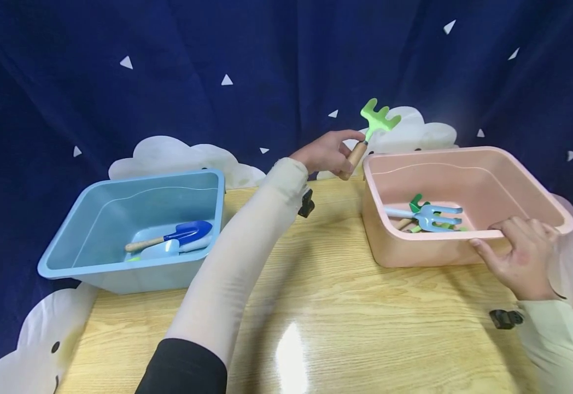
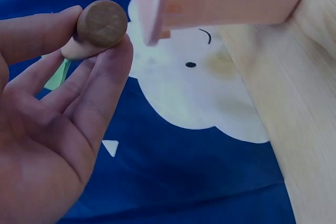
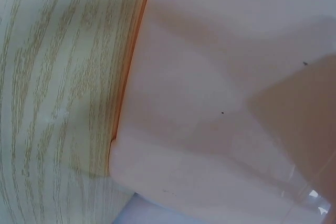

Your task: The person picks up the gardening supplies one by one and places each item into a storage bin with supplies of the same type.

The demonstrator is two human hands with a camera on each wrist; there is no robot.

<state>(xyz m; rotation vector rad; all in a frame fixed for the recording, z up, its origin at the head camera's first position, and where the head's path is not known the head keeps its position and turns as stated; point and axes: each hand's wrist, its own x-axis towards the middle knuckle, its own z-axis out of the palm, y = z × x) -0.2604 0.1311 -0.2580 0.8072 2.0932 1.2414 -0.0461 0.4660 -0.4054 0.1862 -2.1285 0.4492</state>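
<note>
My left hand (image 1: 325,154) pinches the wooden handle of a light green toy hand rake (image 1: 379,120), tines up, just left of the pink bin (image 1: 424,253). In the left wrist view, the round end of the wooden handle (image 2: 104,23) shows between thumb and fingers. My right hand (image 1: 525,254) grips the front rim of the pink bin near its right corner. A light blue toy fork (image 1: 434,218) lies inside that bin over a dark green tool (image 1: 416,202) and other partly hidden pieces. The right wrist view shows the bin's wall (image 3: 210,108) close up, without the hand.
At left stands a blue bin (image 1: 134,278) holding a dark blue trowel (image 1: 190,232) with a wooden handle, a light blue shovel (image 1: 163,250) and a bit of light green. Both bins are on a wooden table (image 1: 345,306). A dark blue curtain (image 1: 267,71) hangs behind.
</note>
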